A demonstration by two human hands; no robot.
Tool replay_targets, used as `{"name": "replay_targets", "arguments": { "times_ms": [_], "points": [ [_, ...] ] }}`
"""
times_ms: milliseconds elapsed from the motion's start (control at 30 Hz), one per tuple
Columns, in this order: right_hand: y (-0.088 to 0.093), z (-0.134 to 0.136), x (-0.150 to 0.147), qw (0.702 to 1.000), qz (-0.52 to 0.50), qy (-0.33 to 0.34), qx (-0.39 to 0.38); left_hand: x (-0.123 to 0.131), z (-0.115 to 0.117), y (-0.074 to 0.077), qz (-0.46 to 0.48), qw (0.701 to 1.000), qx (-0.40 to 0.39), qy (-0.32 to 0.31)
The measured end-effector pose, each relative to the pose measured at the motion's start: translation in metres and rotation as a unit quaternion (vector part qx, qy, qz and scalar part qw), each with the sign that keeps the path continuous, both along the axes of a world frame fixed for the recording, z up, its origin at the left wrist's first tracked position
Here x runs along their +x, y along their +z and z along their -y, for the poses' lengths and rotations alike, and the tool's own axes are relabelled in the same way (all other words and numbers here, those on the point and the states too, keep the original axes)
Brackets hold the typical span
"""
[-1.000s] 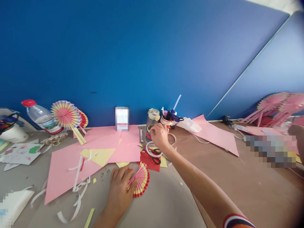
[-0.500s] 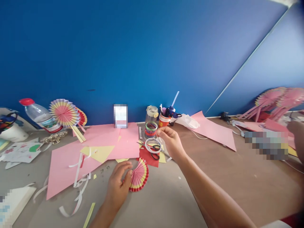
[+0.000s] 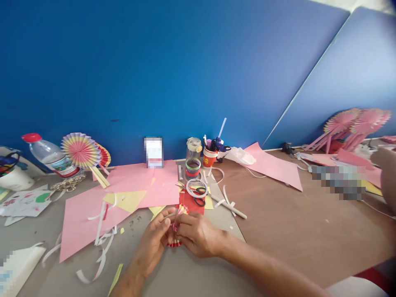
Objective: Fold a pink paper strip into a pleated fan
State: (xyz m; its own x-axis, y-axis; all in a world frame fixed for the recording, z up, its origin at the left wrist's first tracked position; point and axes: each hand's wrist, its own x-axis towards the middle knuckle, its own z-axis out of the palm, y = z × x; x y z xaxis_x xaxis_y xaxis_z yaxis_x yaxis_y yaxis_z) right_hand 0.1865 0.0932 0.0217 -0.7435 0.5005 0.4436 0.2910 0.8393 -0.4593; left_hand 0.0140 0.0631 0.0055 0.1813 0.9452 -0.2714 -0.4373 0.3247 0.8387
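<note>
A pleated paper fan (image 3: 182, 208) in pink, yellow and red is low in the middle, mostly covered by my hands. My left hand (image 3: 151, 237) is closed on its left side. My right hand (image 3: 201, 234) comes over from the right, its fingers pinched on the fan's pleats; whether a small piece is between those fingertips is hidden. Just beyond the hands lie black-handled scissors (image 3: 199, 202), a white tape ring (image 3: 188, 189) and red paper (image 3: 192, 202).
Pink sheets (image 3: 82, 225) and white paper strips (image 3: 100, 268) spread left. Behind stand a clear bottle (image 3: 194, 148) and a red cup of tools (image 3: 210, 158). A pale stick (image 3: 238, 212) lies right. Finished fans (image 3: 81, 150) lean at back left. Another person's hand (image 3: 388, 173) shows far right.
My right hand has come down from beside the tape ring onto the fan. My left hand stays at the fan, which is now mostly covered. The view has shifted slightly right.
</note>
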Motion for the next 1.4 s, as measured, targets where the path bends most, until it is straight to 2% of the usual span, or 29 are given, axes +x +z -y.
{"name": "replay_targets", "arguments": {
  "times_ms": [100,200,333,433,500,600,667,733,800,867,967,1033,1100,1233,1400],
  "points": [
    [-0.005,-0.001,0.001,1.000,0.012,-0.005,0.020,-0.001,-0.002,-0.002,0.038,0.999,-0.034,0.018],
    [-0.008,-0.003,0.005,0.999,0.000,-0.020,0.032,-0.005,-0.004,-0.002,0.055,0.995,-0.053,0.065],
    [-0.014,-0.008,0.013,0.998,-0.014,-0.053,0.019,-0.016,-0.009,0.001,0.066,0.989,-0.036,0.128],
    [-0.018,-0.016,0.020,0.994,-0.065,-0.086,0.005,-0.023,-0.010,0.005,0.027,0.988,-0.007,0.155],
    [-0.018,-0.021,0.025,0.990,-0.102,-0.094,-0.011,-0.023,-0.010,0.006,-0.035,0.989,0.011,0.143],
    [-0.013,-0.024,0.027,0.983,-0.144,-0.086,-0.081,-0.017,-0.007,0.003,-0.181,0.979,0.044,0.083],
    [-0.008,-0.023,0.026,0.967,-0.170,-0.083,-0.173,-0.011,-0.003,-0.001,-0.261,0.962,0.077,0.038],
    [-0.005,-0.023,0.023,0.943,-0.181,-0.064,-0.273,-0.007,-0.001,-0.006,-0.296,0.949,0.111,0.013],
    [-0.002,-0.026,0.021,0.931,-0.174,-0.050,-0.317,-0.007,0.001,-0.008,-0.303,0.943,0.137,0.022],
    [0.001,-0.031,0.019,0.942,-0.157,-0.056,-0.290,-0.009,0.001,-0.006,-0.282,0.945,0.151,0.064],
    [0.005,-0.041,0.016,0.968,-0.130,-0.062,-0.206,-0.014,-0.001,0.004,-0.167,0.963,0.154,0.142],
    [0.006,-0.046,0.013,0.981,-0.113,-0.052,-0.151,-0.016,-0.002,0.012,-0.079,0.972,0.144,0.169],
    [0.004,-0.050,0.009,0.991,-0.098,-0.041,-0.083,-0.015,-0.004,0.017,-0.054,0.975,0.122,0.180],
    [-0.004,-0.056,-0.002,0.997,-0.053,-0.032,0.040,-0.011,-0.006,0.010,-0.137,0.976,0.075,0.152],
    [-0.012,-0.060,-0.016,0.994,-0.023,-0.039,0.099,-0.009,-0.006,-0.004,-0.303,0.943,0.087,0.107]
  ]
}}
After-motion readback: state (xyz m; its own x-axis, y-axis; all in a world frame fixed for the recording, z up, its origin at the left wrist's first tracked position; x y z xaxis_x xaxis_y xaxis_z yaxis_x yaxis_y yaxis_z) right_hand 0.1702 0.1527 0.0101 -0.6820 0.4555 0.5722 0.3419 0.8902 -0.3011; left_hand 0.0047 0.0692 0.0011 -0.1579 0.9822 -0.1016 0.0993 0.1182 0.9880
